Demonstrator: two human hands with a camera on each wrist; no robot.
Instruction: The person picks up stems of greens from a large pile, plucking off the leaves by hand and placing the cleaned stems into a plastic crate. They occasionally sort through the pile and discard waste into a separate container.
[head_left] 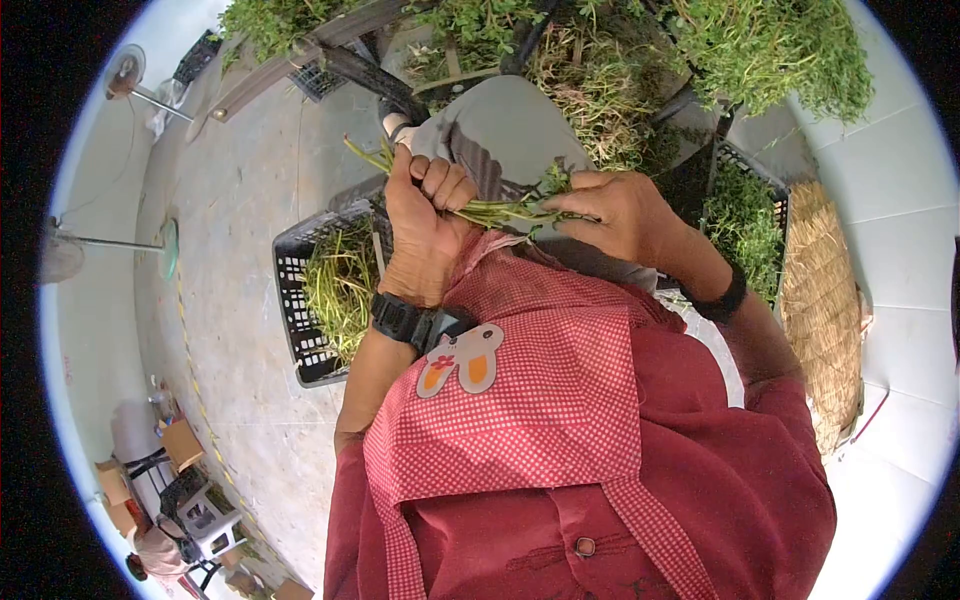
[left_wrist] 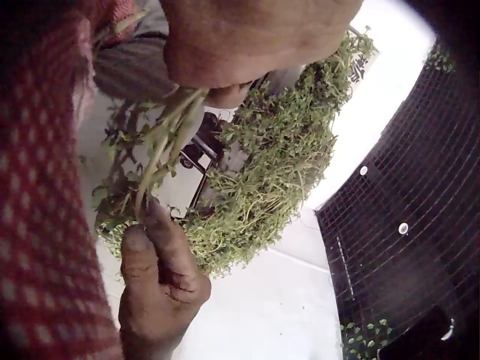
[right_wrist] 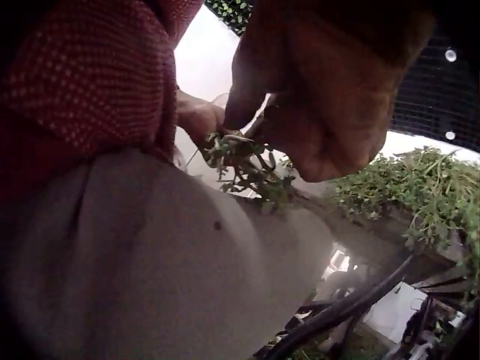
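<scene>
A bundle of thin green leafy stems [head_left: 500,211], matt and fibrous, lies across a red-and-white checked cloth apron [head_left: 540,390]. Nearby stands a black plastic lattice crate [head_left: 292,290] on a smooth pale concrete floor [head_left: 240,190], beside a coarse woven straw mat [head_left: 822,300] and glossy white tiles [head_left: 900,250].

Bare floor [head_left: 240,180] left, black crate [head_left: 300,300] beside knee, greens heap [head_left: 600,70] seemingly crowding ahead

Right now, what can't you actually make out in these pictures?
- Left hand fingertips: head view, curled round the stems.
- Stem count: head view, both fists cover the bunch.
- Right hand: right wrist view, blurred, cut by the top edge.
- Black crate bottom: head view, hidden under greens and forearm.
</scene>
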